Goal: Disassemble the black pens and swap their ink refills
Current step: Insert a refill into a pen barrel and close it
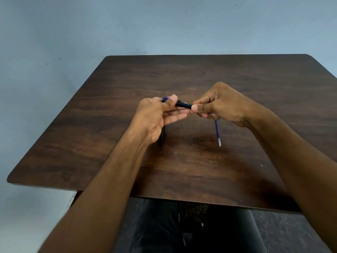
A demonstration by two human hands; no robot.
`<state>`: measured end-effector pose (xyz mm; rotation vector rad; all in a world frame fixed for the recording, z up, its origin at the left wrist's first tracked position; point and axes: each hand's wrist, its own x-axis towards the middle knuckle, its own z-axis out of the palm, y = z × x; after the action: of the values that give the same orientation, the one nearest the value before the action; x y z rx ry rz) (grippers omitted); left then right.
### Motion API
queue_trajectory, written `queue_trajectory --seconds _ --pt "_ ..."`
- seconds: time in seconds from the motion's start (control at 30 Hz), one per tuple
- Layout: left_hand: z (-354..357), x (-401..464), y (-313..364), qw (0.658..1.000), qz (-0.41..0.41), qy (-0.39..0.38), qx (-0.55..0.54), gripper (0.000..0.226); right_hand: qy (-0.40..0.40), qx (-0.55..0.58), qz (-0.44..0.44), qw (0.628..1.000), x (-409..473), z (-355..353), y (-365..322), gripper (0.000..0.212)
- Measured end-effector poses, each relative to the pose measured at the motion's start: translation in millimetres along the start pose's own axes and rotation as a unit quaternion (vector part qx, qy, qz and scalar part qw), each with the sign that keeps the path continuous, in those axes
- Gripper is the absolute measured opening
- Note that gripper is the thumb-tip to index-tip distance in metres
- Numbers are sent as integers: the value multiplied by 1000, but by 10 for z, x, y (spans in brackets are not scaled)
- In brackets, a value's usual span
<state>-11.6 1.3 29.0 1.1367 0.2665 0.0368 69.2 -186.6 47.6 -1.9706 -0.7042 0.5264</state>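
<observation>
Dark trousers [191, 229] sat nearest, under the edge of the brown wooden table [200, 170]. Farther in, a black pen [162, 136] lay on the wood partly hidden by the left wrist, and a blue refill [218, 133] lay below the right hand. Above them, the left hand [158, 114] and right hand [220, 105] pinched opposite ends of another black pen [183, 104], fingers closed around it. Behind stood a pale blue wall [164, 24].

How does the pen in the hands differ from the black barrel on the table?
The held pen is gripped by the left hand and right hand above the table, lying crosswise; the black barrel lies untouched on it, pointing toward the person. Both are black.
</observation>
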Motion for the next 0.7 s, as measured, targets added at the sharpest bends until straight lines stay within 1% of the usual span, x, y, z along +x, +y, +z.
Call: queue_trajectory --seconds 0.13,0.3,0.4,0.47,0.5,0.53,0.57,0.6,0.63,0.7 --pt "-66 41 21 999 -30 -30 -9 37 -2 -16 5 1000 12 -21 80 14" --pt "-145 50 -97 999 -37 1 11 31 3 -53 11 999 12 27 109 13" --pt "-205 103 -21 998 20 58 27 20 22 -53 29 998 5 -80 146 13" --pt "-214 128 20 990 68 95 78 11 38 -56 35 997 -6 -144 168 14" --pt "-209 142 22 983 83 105 123 8 46 -55 37 997 -10 -162 177 14" --pt "-199 162 9 973 92 108 183 6 53 -54 39 996 -13 -170 186 14" --pt "-183 188 -16 956 97 108 256 9 59 -52 43 996 -9 -171 196 14" --pt "-165 216 -48 928 103 108 340 14 64 -50 48 995 -4 -172 206 14" --pt "-140 243 -79 892 108 111 425 18 69 -47 55 995 4 -173 217 15" --pt "-78 272 -108 821 115 114 548 20 73 -43 67 994 15 -178 229 15"
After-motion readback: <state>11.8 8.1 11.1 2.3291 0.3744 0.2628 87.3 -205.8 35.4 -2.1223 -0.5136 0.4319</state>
